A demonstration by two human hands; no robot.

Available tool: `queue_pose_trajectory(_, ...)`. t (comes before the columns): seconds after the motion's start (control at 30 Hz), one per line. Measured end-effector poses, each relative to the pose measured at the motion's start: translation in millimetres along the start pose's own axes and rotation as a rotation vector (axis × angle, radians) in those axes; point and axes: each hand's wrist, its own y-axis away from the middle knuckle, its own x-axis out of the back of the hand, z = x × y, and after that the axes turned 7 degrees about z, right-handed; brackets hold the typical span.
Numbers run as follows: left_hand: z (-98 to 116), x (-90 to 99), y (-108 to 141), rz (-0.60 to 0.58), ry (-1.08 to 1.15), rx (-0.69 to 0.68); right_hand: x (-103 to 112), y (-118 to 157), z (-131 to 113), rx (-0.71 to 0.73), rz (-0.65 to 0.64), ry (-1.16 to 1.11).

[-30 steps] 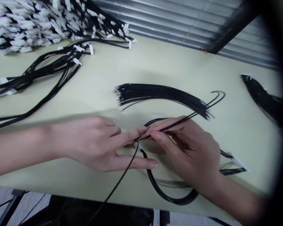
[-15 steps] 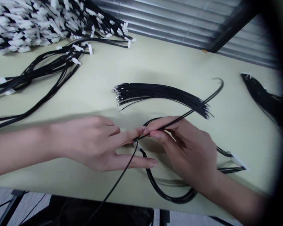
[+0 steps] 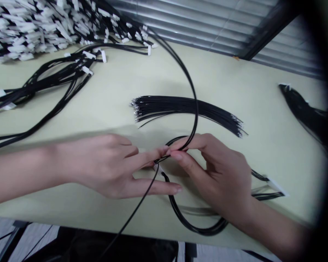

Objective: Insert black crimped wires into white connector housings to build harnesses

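Observation:
Black wires (image 3: 194, 105) rise in a curve from the pinched thumb and index finger of my right hand (image 3: 221, 171). My left hand (image 3: 117, 167) reaches in from the left, its fingers around a white connector (image 3: 159, 169) and the wire ends at it; the thumb is stretched out below. The connector is partly hidden by the fingers. A thick black loop (image 3: 180, 216) runs from it under my right hand toward a white piece (image 3: 277, 186) on the right. One thin wire (image 3: 138, 207) hangs from the connector over the table's front edge.
A bundle of short black wires with metal ends (image 3: 177, 104) lies mid-table (image 3: 112, 105). At the back left is a big pile of white connectors (image 3: 30, 29), with looped black harnesses (image 3: 51, 80) before it. Another dark bundle (image 3: 300, 105) lies at right, and blinds (image 3: 202, 22) stand behind.
The free length of the pinched wires has swung from the upper right to the upper left and now arches over the short bundle. Both hands have stayed nearly in place.

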Motion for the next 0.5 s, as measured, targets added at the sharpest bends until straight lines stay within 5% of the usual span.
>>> queue_pose_trajectory(0.17, -0.4, 1.0, 1.0, -0.016, -0.023, 0.011, -0.6, 1.4, -0.9, -0.038, 0.014, -0.012)
queue_pose_trajectory(0.5, -0.1, 1.2, -1.3, -0.002, -0.001, 0.009, 0.5, -1.4, -0.8, 0.137, 0.012, 0.025)
